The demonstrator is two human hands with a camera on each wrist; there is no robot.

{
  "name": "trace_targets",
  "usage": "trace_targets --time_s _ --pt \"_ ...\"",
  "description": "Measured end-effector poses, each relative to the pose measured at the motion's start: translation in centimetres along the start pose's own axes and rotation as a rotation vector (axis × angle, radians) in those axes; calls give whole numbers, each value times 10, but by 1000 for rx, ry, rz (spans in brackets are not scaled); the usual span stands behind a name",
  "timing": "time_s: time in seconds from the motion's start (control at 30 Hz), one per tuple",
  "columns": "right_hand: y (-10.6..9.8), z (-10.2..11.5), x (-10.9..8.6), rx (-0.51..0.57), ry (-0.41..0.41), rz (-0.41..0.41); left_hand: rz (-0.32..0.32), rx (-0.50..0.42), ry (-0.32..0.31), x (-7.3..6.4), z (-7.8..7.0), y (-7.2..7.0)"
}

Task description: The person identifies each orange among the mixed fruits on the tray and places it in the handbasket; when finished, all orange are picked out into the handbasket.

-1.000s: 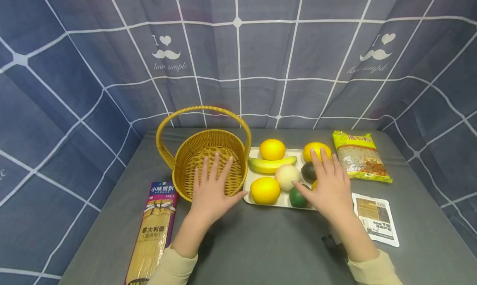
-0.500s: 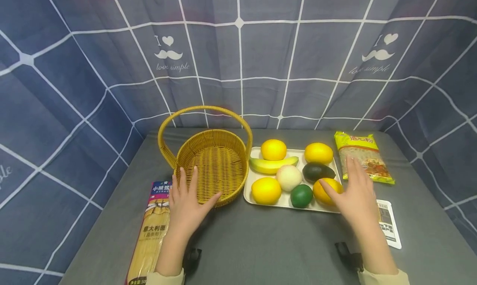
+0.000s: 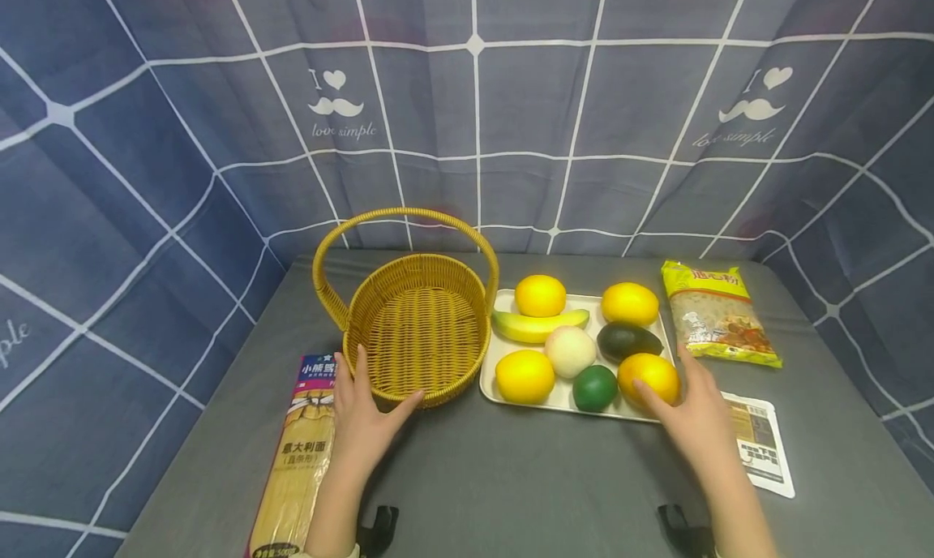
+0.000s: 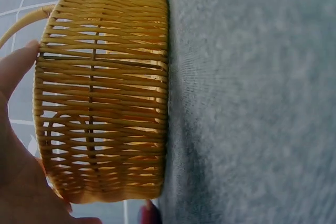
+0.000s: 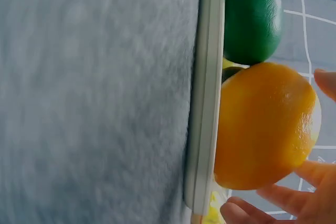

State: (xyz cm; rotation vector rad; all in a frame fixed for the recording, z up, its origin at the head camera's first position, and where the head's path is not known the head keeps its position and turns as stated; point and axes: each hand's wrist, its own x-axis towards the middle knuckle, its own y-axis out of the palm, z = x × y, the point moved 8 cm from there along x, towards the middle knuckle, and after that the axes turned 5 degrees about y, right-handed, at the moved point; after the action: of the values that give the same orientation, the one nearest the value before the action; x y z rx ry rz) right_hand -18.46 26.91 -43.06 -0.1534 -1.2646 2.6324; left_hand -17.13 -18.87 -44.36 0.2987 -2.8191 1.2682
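My left hand (image 3: 362, 424) is at the near left side of a tan wicker basket (image 3: 419, 331), fingers spread. In the left wrist view its thumb tip is right at the rim of the basket (image 4: 105, 93). On the right, my right hand (image 3: 700, 420) reaches over the front corner of a cream tray (image 3: 562, 395). Its thumb and fingers stand spread around an orange-yellow fruit (image 3: 648, 377). The right wrist view shows fingertips close against the far side of the fruit (image 5: 265, 129) and the thumb apart from it. Beside it lies a dark green fruit (image 5: 252, 19).
The tray also bears a banana (image 3: 540, 327), a pale round fruit (image 3: 571, 351), a blackish avocado (image 3: 629, 343) and more yellow fruits. Left lies a pasta packet (image 3: 295, 452). Right are a yellow food bag (image 3: 722, 315) and a white pouch (image 3: 764, 448). A grid-patterned curtain (image 3: 525, 104) stands behind.
My left hand has drawn back and leftward from over the basket to its near left side. My right hand moved off to the right, then came in around the front orange-yellow fruit.
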Motion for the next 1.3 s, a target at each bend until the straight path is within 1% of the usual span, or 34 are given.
trace_targets --time_s 0.2,0.33,0.47,0.63,0.77,0.9,1.03,1.17,1.3 --pt "7 -2 2 18 5 35 27 -141 -61 0 6 3" --pt "12 -4 2 35 26 65 38 -219 -87 0 8 5" --pt "15 -5 3 44 42 81 21 -278 -81 1 8 4" --pt "15 -6 5 64 41 73 -15 -359 -62 1 7 3" --pt "13 -7 5 80 43 64 -32 -386 -60 1 7 4" --pt "10 -9 4 86 55 53 -36 -399 -49 2 5 6" --pt "6 -8 3 96 56 42 -32 -403 -52 1 4 5" --pt "0 -3 2 108 50 29 -29 -407 -61 0 5 5" --pt "-9 8 5 113 40 19 -39 -412 -63 0 5 4"
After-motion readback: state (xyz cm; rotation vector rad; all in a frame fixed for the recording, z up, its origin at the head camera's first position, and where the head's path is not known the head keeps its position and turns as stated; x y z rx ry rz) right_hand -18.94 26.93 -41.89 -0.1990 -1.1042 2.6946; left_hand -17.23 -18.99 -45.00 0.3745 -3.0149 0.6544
